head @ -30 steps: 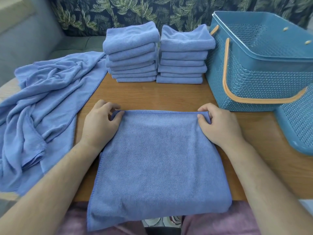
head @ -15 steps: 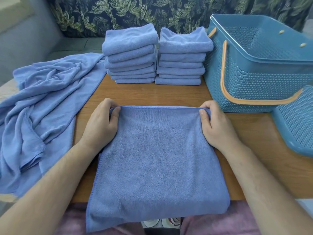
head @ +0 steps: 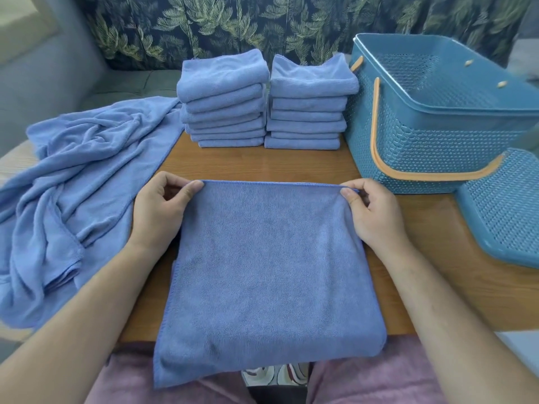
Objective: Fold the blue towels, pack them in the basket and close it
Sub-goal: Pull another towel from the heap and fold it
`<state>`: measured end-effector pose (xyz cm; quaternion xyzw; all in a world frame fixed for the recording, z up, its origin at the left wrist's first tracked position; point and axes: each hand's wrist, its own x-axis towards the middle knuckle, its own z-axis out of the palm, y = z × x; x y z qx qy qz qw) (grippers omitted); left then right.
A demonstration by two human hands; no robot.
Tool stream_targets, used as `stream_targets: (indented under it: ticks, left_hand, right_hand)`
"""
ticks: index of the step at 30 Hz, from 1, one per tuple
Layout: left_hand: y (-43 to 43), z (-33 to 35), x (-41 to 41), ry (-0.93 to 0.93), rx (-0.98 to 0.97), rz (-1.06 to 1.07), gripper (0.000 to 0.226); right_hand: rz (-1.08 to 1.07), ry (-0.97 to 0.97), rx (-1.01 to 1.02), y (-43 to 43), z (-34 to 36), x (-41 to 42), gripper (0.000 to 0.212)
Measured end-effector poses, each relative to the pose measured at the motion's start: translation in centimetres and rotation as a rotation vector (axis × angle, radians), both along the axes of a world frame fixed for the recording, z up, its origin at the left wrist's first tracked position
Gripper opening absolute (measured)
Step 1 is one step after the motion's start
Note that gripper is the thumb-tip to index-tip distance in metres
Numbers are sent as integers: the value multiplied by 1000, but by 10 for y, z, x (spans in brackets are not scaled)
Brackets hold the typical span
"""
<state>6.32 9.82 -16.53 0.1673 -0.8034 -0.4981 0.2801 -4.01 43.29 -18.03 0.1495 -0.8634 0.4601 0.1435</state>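
A blue towel (head: 268, 266), folded in half, lies in front of me on the wooden table (head: 437, 272), its near edge hanging over the table's front. My left hand (head: 159, 211) pinches its far left corner and my right hand (head: 372, 212) pinches its far right corner, lifting the far edge slightly. Two stacks of folded blue towels stand at the back: the left stack (head: 223, 100) and the right stack (head: 309, 104). The open teal basket (head: 423, 147) with an orange handle stands at the right. Its teal lid (head: 507, 208) lies beside it.
A heap of unfolded blue towels (head: 70, 193) covers the table's left side and spills over its edge. A grey sofa and a leaf-patterned cushion are behind the table. My pink-clothed lap is below the front edge.
Both hands have gone from resting flat on the towel's far corners to pinching them between thumb and fingers, and the far edge has risen slightly.
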Motion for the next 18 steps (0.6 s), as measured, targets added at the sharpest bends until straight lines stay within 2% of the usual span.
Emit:
stream_targets:
  ticks: [4, 7, 9, 10, 13, 18]
  left_hand:
    - [-6, 0, 1, -12, 10, -55, 11]
    - [-12, 5, 3, -56, -59, -96, 16]
    - [-16, 17, 4, -102, -129, -98, 10]
    - [-18, 25, 5, -122, -167, -102, 5]
    - [-23, 57, 4, -125, -228, -101, 13]
    - [-26, 128, -1, -49, -320, -58, 11]
  right_hand:
    - [26, 3, 44, 1, 5, 5, 10]
    - [60, -46, 94, 3, 18, 8, 16]
    - [76, -15, 186, 4, 34, 8, 20]
    - [84, 14, 234, 4, 44, 8, 19]
    - [60, 64, 309, 1, 80, 7, 13]
    - [24, 112, 288, -11, 145, -1, 9]
